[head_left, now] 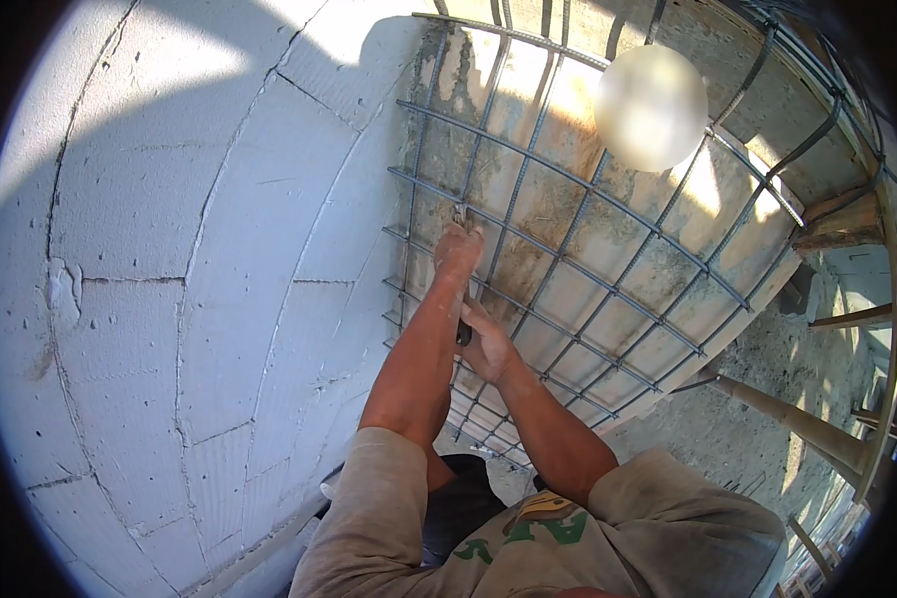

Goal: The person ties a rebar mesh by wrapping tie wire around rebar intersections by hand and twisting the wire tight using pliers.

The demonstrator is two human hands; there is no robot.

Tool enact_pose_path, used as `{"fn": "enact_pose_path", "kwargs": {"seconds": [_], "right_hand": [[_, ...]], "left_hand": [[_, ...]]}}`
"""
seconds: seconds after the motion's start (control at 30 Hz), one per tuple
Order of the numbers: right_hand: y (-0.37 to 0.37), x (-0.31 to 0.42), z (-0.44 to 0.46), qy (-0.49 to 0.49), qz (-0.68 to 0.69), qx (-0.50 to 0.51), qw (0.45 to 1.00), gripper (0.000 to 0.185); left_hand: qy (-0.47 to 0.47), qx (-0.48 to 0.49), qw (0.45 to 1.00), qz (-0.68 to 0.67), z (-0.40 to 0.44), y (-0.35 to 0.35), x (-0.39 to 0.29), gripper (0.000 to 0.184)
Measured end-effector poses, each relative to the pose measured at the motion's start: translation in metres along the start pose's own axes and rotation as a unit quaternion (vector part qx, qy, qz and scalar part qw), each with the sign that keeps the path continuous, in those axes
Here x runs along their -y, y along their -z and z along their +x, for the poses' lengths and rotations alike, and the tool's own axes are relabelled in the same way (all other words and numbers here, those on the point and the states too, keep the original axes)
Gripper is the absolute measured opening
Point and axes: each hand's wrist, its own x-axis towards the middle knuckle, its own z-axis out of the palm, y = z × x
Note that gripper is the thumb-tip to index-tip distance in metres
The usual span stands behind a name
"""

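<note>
A grid of crossing steel bars (533,154) stands over stained boards (543,199), beside a pale block wall. My left hand (459,246) is at a bar crossing near the wall, its fingers closed around a small metal tool (459,214) whose tip touches the bars. Lower down, my right hand (487,344) is closed by a black object (463,333), partly hidden behind my left forearm. What that object is cannot be made out.
The white block wall (249,219) fills the left side. Bent bars (802,149) stick out at the upper right. A wooden beam (842,221) and a round post (797,419) stand at the right, above rough ground (767,354).
</note>
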Motion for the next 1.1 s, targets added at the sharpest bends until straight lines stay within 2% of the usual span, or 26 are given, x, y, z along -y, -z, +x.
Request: {"fn": "enact_pose_path", "kwargs": {"seconds": [0.1,0.2,0.23,0.3,0.4,0.5,0.6,0.67,0.7,0.77,0.8,0.9,1.0,1.1], "right_hand": [[0.013,-0.003,0.019,-0.012,-0.198,-0.033,0.979,0.031],[0.019,-0.018,0.046,-0.012,-0.353,-0.170,0.920,0.032],[0.017,-0.015,0.041,-0.044,-0.266,-0.114,0.956,0.033],[0.014,-0.004,0.030,-0.106,-0.084,0.005,0.991,0.036],[0.013,0.005,0.022,-0.142,0.148,0.156,0.966,0.044],[0.020,-0.002,0.032,-0.149,0.085,0.132,0.976,0.051],[0.018,0.004,0.029,-0.137,-0.072,0.023,0.988,0.049],[0.019,0.006,0.027,-0.036,-0.181,-0.039,0.982,0.051],[0.018,0.006,0.027,0.014,-0.232,-0.067,0.970,0.052],[-0.011,0.033,0.014,-0.006,-0.401,-0.061,0.914,0.047],[-0.020,0.042,0.008,-0.017,-0.481,-0.059,0.875,0.045],[-0.022,0.022,0.026,0.089,-0.632,-0.158,0.753,0.052],[-0.032,0.025,0.023,0.045,-0.669,-0.147,0.727,0.051],[-0.030,0.014,0.033,0.064,-0.651,-0.169,0.737,0.062]], "left_hand": [[0.000,0.006,0.999,-0.034,0.015,-0.015,0.014,0.054],[-0.019,0.122,0.971,-0.205,0.016,-0.010,0.022,0.046],[0.008,0.164,0.950,-0.265,0.015,0.002,0.022,0.046],[0.063,0.238,0.891,-0.382,0.016,0.027,0.022,0.046],[0.078,0.295,0.835,-0.459,0.014,0.035,0.020,0.048],[0.066,0.295,0.844,-0.444,0.018,0.024,0.027,0.048],[0.087,0.217,0.881,-0.411,0.015,0.015,0.019,0.044],[0.106,0.217,0.879,-0.411,0.013,0.016,0.014,0.043],[0.116,0.215,0.880,-0.408,0.013,0.018,0.014,0.043],[0.125,0.231,0.848,-0.461,0.018,0.020,0.018,0.041],[0.131,0.239,0.830,-0.486,0.020,0.020,0.021,0.041],[0.159,0.247,0.773,-0.562,0.025,0.017,0.028,0.037],[0.152,0.292,0.776,-0.538,0.039,0.013,0.040,0.032],[0.098,0.282,0.811,-0.503,0.039,0.014,0.045,0.031]]}}
